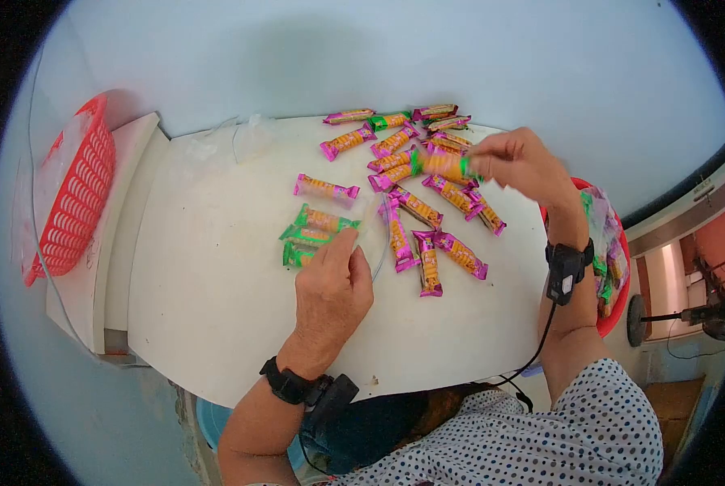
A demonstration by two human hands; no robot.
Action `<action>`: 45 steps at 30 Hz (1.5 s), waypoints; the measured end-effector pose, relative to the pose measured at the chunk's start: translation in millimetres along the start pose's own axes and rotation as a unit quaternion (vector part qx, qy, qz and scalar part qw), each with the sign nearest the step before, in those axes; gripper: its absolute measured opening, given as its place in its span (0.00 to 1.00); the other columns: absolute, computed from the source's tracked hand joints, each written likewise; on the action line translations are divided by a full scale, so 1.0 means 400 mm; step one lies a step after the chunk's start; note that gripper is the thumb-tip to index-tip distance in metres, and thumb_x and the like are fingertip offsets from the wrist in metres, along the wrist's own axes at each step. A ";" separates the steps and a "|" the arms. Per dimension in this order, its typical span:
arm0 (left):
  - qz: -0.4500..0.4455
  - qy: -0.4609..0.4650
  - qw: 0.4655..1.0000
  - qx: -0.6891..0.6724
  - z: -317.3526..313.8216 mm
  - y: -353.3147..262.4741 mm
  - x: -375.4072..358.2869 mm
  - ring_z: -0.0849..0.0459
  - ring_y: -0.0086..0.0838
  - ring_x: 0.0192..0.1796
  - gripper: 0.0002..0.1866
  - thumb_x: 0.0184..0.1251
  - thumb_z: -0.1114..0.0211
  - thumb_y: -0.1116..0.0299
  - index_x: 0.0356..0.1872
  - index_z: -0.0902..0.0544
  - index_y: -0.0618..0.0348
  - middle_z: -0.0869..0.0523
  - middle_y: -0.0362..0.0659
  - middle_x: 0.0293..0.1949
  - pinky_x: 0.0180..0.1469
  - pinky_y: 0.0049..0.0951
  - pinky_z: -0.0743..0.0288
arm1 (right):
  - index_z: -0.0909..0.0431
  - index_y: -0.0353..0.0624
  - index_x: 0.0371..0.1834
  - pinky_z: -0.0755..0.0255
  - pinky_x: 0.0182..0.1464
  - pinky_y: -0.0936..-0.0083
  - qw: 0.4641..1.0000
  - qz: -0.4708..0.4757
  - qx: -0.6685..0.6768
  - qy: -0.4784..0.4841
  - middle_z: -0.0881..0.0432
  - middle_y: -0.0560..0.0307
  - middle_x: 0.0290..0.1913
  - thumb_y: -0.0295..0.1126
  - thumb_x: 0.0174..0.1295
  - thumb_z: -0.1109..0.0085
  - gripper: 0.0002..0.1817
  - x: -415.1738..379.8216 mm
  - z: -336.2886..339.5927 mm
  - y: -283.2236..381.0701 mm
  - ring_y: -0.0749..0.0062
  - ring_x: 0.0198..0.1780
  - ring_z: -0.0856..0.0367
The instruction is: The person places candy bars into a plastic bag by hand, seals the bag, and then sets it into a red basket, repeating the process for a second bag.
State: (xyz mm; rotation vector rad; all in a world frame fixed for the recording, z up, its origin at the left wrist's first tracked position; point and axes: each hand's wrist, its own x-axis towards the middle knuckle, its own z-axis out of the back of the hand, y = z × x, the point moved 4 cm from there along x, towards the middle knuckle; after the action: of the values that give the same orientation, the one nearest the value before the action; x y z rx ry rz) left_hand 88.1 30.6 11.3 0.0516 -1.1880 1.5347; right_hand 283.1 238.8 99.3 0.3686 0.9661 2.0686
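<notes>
My right hand (520, 166) pinches the end of a green-and-orange snack packet (445, 167), slightly blurred, above the pile. Several purple-and-yellow snack packets (461, 255) lie scattered under and around it. Closer to me, my left hand (334, 287) has thumb and fingers closed on the edge of a clear plastic bag (369, 217); its outline is faint. Beside those fingers lie green packets (326, 219), stacked in a row, apparently inside the bag, and partly covered by the hand. One purple packet (327, 188) lies just beyond them.
A red plastic basket (79, 190) with clear plastic in it tilts on a white ledge at the left. More clear bags (253, 138) lie at the table's back edge. On the right, a red basin (622, 296) holds many packets. Cables run from both wrist straps.
</notes>
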 end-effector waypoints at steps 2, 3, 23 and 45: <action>-0.010 -0.010 1.000 0.002 0.006 -0.003 0.005 0.17 0.33 0.23 0.11 0.59 0.34 0.80 0.44 0.18 0.61 0.17 0.49 0.24 0.27 0.30 0.23 | 0.13 0.35 0.43 0.32 0.25 0.84 0.987 0.027 0.076 0.142 0.18 0.64 0.25 0.32 0.64 0.34 0.11 -0.027 -0.042 0.050 0.86 0.24 0.27; -0.015 -0.014 1.000 0.003 0.008 -0.005 0.008 0.17 0.33 0.22 0.11 0.59 0.34 0.81 0.43 0.18 0.61 0.18 0.49 0.24 0.27 0.30 0.24 | 0.13 0.36 0.43 0.33 0.25 0.85 0.983 0.013 0.069 0.167 0.18 0.64 0.25 0.32 0.64 0.34 0.10 -0.033 -0.054 0.057 0.87 0.24 0.27; -0.001 -0.046 0.998 -0.041 0.022 -0.015 0.015 0.16 0.34 0.26 0.08 0.61 0.35 0.81 0.41 0.19 0.61 0.15 0.49 0.31 0.29 0.30 0.23 | 0.13 0.34 0.43 0.35 0.24 0.83 0.985 -0.020 0.080 0.151 0.22 0.67 0.22 0.29 0.65 0.37 0.10 -0.026 -0.184 0.080 0.87 0.21 0.29; -0.031 0.019 0.999 -0.036 0.009 -0.027 0.012 0.14 0.47 0.35 0.09 0.61 0.35 0.80 0.42 0.20 0.62 0.15 0.52 0.35 0.34 0.40 0.21 | 0.20 0.39 0.45 0.24 0.32 0.71 0.979 0.136 0.007 -0.152 0.17 0.55 0.30 0.27 0.56 0.31 0.13 -0.017 -0.344 0.047 0.69 0.29 0.17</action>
State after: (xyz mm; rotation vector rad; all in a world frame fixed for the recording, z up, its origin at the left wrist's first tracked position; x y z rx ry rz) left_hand 92.7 29.7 22.9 0.0108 -1.2000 1.4303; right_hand 201.9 156.5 22.4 0.8385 0.7779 2.1641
